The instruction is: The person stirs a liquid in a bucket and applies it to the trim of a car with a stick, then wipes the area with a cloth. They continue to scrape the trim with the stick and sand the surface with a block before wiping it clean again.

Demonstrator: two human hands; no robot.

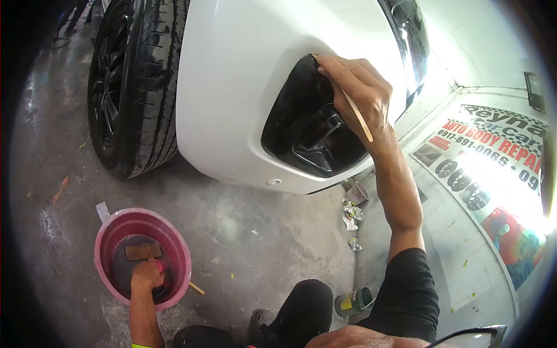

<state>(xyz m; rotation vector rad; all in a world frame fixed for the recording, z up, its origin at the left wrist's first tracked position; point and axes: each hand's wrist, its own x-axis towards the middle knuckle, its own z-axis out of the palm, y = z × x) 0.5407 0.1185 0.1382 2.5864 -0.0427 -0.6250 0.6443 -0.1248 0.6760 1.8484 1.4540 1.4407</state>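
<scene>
My right hand (362,87) is closed around a thin wooden stick (357,113). The stick's upper end meets the top edge of a black, glossy recessed panel (301,110) in the white car bumper (232,104). Low on the left, my left hand (148,275) reaches into a pink-red basin (184,255) of dark water (122,269). Its fingers are curled, with something pinkish-red showing beside them. Just above the knuckles lies a brown block-shaped thing (143,251); whether the hand grips it by a handle is hard to see.
A black-rimmed tire (159,87) stands left of the bumper. Beside my knee is a dark green can (354,301). Crumpled wrappers (352,214) and a small bucket (357,192) sit by the wall, which carries a printed banner (487,151). Another stick (197,288) touches the basin's side.
</scene>
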